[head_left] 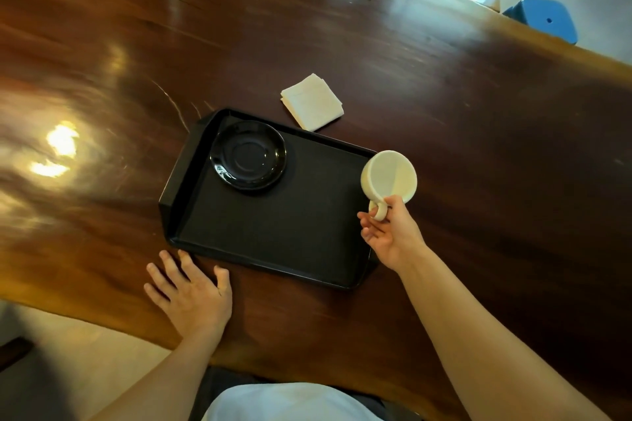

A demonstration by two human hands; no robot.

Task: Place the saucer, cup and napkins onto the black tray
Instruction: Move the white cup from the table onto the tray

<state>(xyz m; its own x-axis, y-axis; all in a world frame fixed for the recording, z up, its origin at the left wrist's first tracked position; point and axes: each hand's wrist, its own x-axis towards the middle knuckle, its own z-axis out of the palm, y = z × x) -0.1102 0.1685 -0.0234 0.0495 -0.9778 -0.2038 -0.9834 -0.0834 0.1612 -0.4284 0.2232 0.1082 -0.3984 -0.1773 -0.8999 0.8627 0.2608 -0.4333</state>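
A black tray (273,232) lies on the dark wooden table in front of me. A glossy black saucer (248,157) sits in the tray's far left corner. My right hand (390,232) holds a cream cup (389,177) by its handle, over the tray's right edge. The cup's mouth faces the camera and it looks empty. A folded stack of white napkins (312,102) rests on the table just beyond the tray's far edge. My left hand (189,290) lies flat on the table, fingers spread, touching the tray's near left corner.
The wooden table (478,147) stretches far to the left and right. A blue stool (543,19) stands past the table's far edge at the upper right. The table's near edge runs just below my left hand.
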